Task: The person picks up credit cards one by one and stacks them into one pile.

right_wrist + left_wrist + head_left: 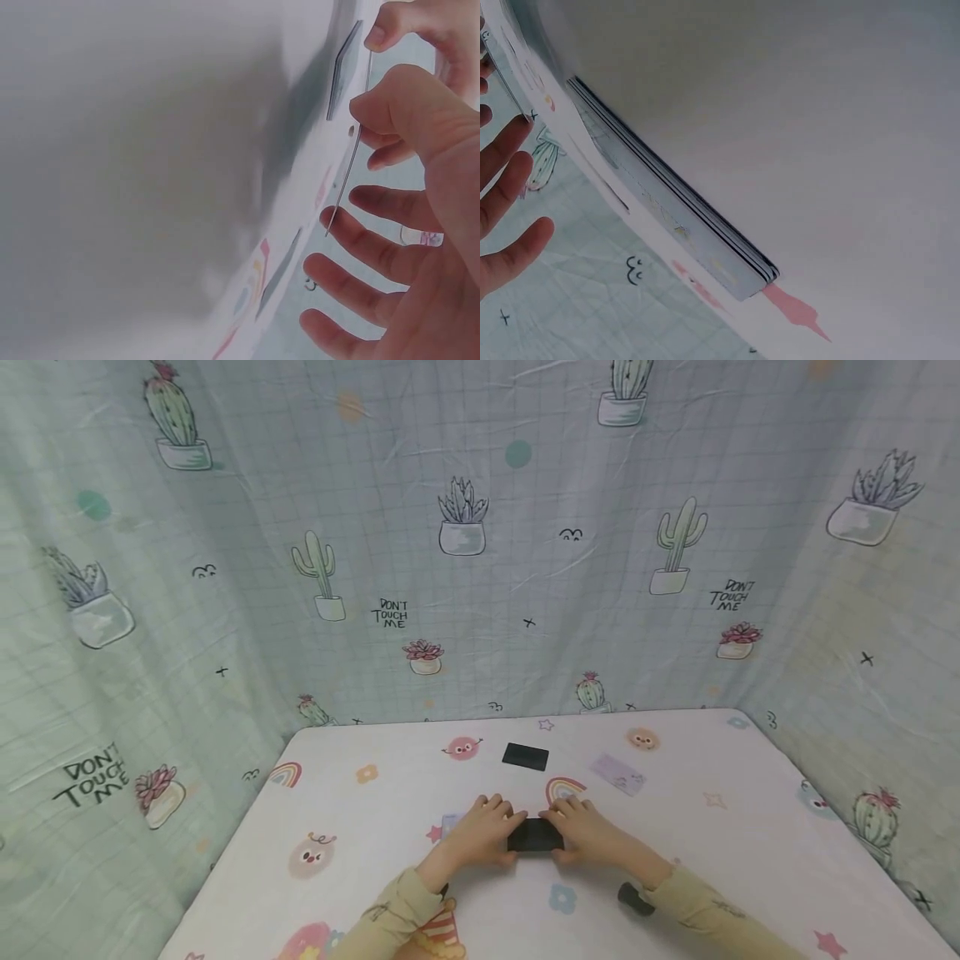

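Between the two hands, a thin black rectangular card point(535, 836) is held raised off the table. My left hand point(482, 833) pinches its left end, and my right hand point(588, 835) pinches the right end with thumb and forefinger. Seen edge-on in the right wrist view, the card point(346, 174) looks very thin. A stack of thin flat cards point(675, 180) lies on the table by the left hand. In the head view only a pale lavender corner point(450, 823) shows beside that hand.
A black rectangle point(525, 757) lies flat farther back on the white patterned table point(405, 743). To its right is a lavender card point(619, 775). A small dark object point(636, 899) sits at the right wrist. Cactus-print cloth point(480, 610) hangs behind and at both sides.
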Demonstrator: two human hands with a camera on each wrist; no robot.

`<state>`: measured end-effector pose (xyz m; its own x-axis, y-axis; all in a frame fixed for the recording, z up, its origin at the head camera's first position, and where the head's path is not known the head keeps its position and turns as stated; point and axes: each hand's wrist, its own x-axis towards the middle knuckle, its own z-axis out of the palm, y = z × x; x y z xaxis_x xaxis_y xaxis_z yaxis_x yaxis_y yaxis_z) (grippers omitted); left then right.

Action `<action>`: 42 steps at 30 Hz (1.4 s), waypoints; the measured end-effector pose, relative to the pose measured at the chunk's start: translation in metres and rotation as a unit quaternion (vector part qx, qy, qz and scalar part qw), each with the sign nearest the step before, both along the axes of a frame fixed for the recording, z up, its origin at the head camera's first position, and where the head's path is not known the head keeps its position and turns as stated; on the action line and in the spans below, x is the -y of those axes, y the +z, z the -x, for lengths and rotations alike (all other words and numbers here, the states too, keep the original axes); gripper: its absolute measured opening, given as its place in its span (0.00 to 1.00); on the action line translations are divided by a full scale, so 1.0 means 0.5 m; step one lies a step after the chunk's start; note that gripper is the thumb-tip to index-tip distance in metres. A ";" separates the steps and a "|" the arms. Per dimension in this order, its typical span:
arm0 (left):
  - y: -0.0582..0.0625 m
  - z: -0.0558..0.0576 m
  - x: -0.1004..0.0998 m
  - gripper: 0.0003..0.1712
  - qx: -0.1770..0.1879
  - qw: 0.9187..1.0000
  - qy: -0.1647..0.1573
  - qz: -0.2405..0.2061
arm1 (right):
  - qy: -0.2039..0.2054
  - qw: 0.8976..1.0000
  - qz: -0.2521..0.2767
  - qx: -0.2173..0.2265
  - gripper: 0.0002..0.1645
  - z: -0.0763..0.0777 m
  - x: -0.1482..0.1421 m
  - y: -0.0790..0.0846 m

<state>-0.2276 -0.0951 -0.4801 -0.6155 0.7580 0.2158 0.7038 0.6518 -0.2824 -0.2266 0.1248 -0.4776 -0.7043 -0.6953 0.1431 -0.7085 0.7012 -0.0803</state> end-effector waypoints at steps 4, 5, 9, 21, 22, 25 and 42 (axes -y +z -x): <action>0.000 -0.002 0.010 0.34 -0.002 1.000 0.005 -0.001 | 0.009 1.000 -0.002 -0.008 0.33 0.002 0.007 0.000; 0.000 -0.003 0.013 0.34 -0.003 1.000 0.006 -0.001 | 0.011 1.000 -0.002 -0.010 0.33 0.002 0.009 0.001; 0.002 -0.004 0.023 0.34 -0.004 1.000 0.012 -0.004 | 0.019 1.000 0.005 -0.010 0.33 0.002 0.017 0.005; -0.001 -0.006 0.046 0.34 0.004 1.000 0.025 -0.008 | 0.025 1.000 -0.011 -0.006 0.34 0.017 0.037 -0.002; -0.003 -0.005 0.049 0.34 0.003 1.000 0.024 -0.011 | 0.026 1.000 -0.014 -0.010 0.34 0.017 0.040 -0.002; -0.007 -0.005 0.058 0.34 0.001 1.000 0.024 -0.018 | 0.033 0.999 -0.016 -0.021 0.34 0.017 0.048 -0.001; -0.003 -0.009 0.096 0.35 0.016 0.998 0.048 -0.027 | 0.048 0.999 -0.001 -0.022 0.33 0.024 0.083 0.000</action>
